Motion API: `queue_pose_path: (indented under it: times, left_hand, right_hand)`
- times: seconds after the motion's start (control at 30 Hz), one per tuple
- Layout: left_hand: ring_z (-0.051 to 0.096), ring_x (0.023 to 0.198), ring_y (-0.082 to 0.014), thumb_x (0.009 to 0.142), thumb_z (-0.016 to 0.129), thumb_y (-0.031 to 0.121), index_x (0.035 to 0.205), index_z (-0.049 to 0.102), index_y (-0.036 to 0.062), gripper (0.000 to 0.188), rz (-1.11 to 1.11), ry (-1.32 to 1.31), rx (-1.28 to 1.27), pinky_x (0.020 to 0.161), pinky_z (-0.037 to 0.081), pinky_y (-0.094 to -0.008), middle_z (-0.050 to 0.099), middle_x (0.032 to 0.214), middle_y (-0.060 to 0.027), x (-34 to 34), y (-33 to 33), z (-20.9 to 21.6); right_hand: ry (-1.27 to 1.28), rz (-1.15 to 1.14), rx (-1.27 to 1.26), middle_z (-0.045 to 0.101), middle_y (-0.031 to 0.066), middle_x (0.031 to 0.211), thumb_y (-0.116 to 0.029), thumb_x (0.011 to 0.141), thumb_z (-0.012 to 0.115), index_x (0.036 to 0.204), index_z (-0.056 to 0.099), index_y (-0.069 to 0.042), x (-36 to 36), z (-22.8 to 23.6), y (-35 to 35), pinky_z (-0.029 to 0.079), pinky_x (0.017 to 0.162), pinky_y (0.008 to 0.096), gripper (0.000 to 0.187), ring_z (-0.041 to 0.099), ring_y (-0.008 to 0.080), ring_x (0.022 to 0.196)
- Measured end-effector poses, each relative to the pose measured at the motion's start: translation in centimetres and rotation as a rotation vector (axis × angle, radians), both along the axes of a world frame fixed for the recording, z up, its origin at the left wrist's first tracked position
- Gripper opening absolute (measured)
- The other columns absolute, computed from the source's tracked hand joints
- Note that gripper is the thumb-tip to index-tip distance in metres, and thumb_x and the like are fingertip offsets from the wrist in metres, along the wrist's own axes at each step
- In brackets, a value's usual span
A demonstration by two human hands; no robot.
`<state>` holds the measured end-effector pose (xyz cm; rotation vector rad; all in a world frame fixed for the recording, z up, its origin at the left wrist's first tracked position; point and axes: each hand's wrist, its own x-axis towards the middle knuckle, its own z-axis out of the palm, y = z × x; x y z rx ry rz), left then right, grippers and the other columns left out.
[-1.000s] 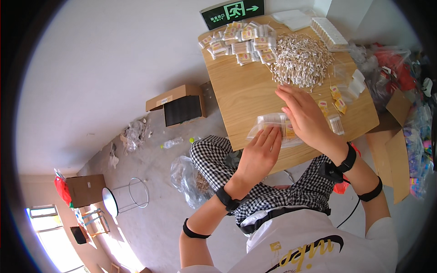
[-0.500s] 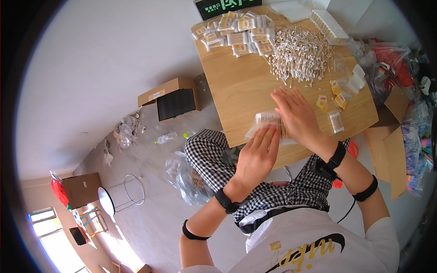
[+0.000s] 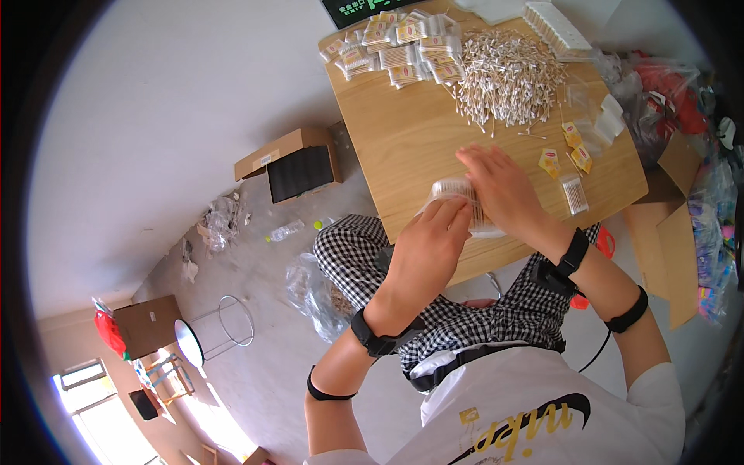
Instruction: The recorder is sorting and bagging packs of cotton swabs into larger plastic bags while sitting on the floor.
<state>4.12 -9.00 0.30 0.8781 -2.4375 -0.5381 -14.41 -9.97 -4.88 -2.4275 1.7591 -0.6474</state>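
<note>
A clear bag of cotton swabs (image 3: 452, 188) lies near the front edge of the wooden table (image 3: 403, 139), its swabs in a row. My left hand (image 3: 430, 244) has its fingers bent and pressed together on the bag's near left side. My right hand (image 3: 504, 190) rests against the bag's right side, its fingers stretched out, and hides part of it. Beyond my hands is a large heap of loose cotton swabs (image 3: 508, 81). To the right lie a small bundle of swabs (image 3: 574, 195) and several yellow printed cards (image 3: 549, 163).
Filled swab packs (image 3: 399, 50) are piled at the table's far left. A white block of swabs (image 3: 556, 31) and empty clear bags (image 3: 608, 124) lie at the right. Cardboard boxes (image 3: 659, 232) stand beside the table, and another box (image 3: 298, 170) is on the floor.
My left fingers have gone from lying flat on the bag to bent and gripping it. My right hand stays beside the bag. The whole view has shifted slightly.
</note>
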Motion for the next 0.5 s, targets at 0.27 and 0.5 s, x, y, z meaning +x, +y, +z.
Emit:
queue_pose_path:
  times: [0.27, 0.5]
  left_hand:
    - [0.061, 0.094, -0.027, 0.073, 0.065, 0.0, 0.09, 0.06, 0.002, 0.018, -0.065, -0.206, -0.14, 0.074, 0.052, -0.0375, 0.062, 0.103, -0.0074, -0.6, -0.5, 0.7]
    - [0.062, 0.099, -0.0258, 0.076, 0.064, 0.003, 0.088, 0.062, 0.0032, 0.013, -0.055, 0.101, -0.179, 0.083, 0.05, -0.036, 0.066, 0.103, -0.0083, -0.8, -2.3, -1.5]
  right_hand:
    - [-0.041, 0.002, -0.049, 0.062, 0.0155, 0.112, -0.016, 0.093, 0.05, 0.121, 0.05, 0.0, 0.2, 0.4, 0.3, 0.038, 0.104, 0.0434, 0.032, 0.056, 0.03, 0.111]
    - [-0.189, -0.004, 0.039, 0.059, 0.0144, 0.115, -0.016, 0.093, 0.053, 0.119, 0.052, -0.003, -0.7, 0.7, 0.4, 0.04, 0.102, 0.0444, 0.03, 0.057, 0.0321, 0.107]
